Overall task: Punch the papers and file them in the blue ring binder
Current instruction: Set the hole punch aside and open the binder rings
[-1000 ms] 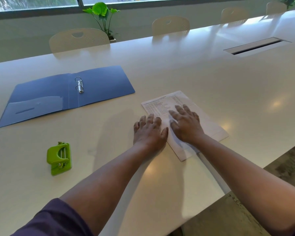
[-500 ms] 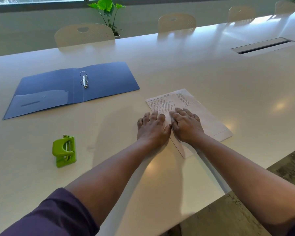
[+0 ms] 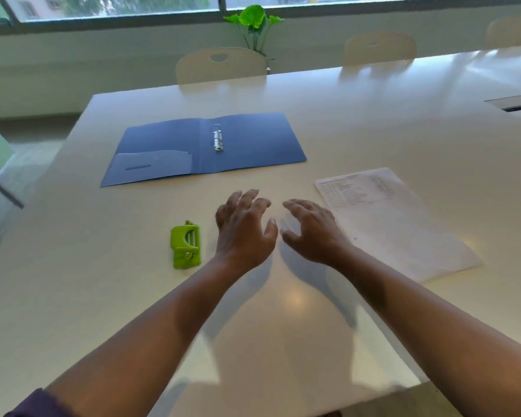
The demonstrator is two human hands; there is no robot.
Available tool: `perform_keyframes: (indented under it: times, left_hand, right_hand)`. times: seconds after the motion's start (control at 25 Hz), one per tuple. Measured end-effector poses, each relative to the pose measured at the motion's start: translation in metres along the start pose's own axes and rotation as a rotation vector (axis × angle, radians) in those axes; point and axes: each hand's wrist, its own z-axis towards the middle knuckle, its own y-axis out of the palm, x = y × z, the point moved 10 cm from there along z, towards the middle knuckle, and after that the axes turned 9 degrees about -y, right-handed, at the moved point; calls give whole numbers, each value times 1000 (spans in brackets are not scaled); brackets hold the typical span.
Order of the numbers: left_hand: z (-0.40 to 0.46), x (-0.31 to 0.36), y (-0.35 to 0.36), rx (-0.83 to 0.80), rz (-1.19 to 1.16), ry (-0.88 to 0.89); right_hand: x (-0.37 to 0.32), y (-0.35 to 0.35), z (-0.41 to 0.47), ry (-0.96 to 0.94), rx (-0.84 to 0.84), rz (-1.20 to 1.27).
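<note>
The blue ring binder [image 3: 205, 147] lies open and flat on the white table, its metal rings [image 3: 217, 138] in the middle. A green hole punch [image 3: 185, 244] sits nearer to me, left of my hands. A stack of printed papers [image 3: 394, 221] lies flat to the right. My left hand [image 3: 243, 228] hovers above the table just right of the punch, fingers spread and loosely bent, holding nothing. My right hand [image 3: 312, 231] hovers beside it, just left of the papers, also empty.
The white table [image 3: 298, 311] has its left edge near the binder and its front edge close to me. Beige chairs [image 3: 221, 66] stand at the far side, with a green plant [image 3: 254, 21] behind. A cable slot [image 3: 515, 103] is at far right.
Both hands have lifted off the papers and moved left toward the punch. The view has swung left, so the binder and punch now sit nearer the middle.
</note>
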Motion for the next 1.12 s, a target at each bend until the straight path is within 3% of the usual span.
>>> perform_keyframes:
  times: [0.2, 0.28, 0.44, 0.56, 0.84, 1.12]
  left_hand:
    - [-23, -100, -65, 213, 54, -230]
    - [-26, -133, -73, 187, -98, -339]
    - [-34, -182, -49, -17, -617, -629]
    - [-39, -186, -42, -38, -829, -685]
    - [-41, -199, -53, -18, -880, -786]
    - [-74, -285, -124, 115, -868, -872]
  right_hand:
    - [-101, 57, 38, -215, -137, 87]
    - [-122, 75, 46, -242, -196, 108]
    - [-135, 95, 54, -262, -269, 115]
    - [-136, 95, 59, -269, -266, 120]
    - [-149, 97, 65, -265, -221, 254]
    - [-261, 128, 80, -409, -180, 284]
